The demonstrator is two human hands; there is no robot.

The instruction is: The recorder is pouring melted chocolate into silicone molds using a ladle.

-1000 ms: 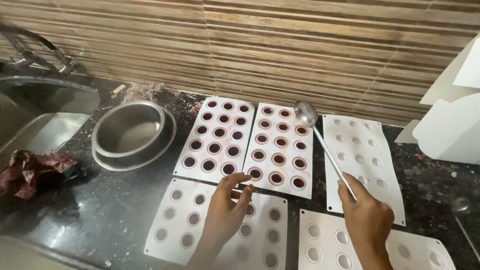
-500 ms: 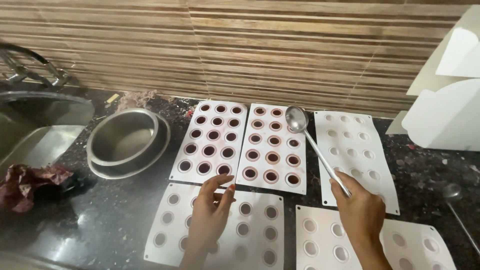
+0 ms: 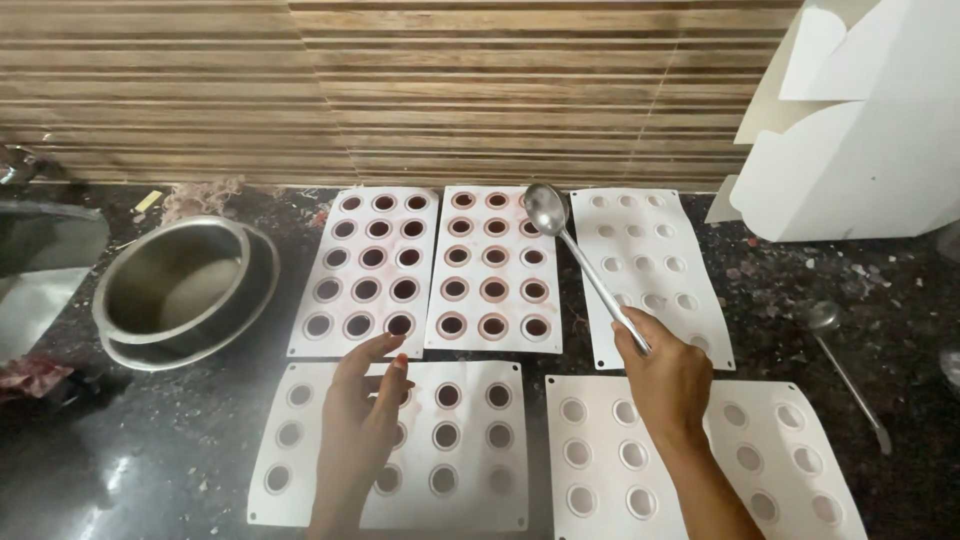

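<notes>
Head view: the right hand, lower centre-right, grips a ladle slanting up-left over the filled moulds, while the open left hand rests on the lower-left mould.

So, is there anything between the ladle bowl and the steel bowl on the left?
Yes. The ladle, held in the right hand, has its bowl over the right filled mould. Between it and the steel bowl lie that mould and the left filled mould, both flat on the counter. The left hand rests lower, on the near mould.
</notes>
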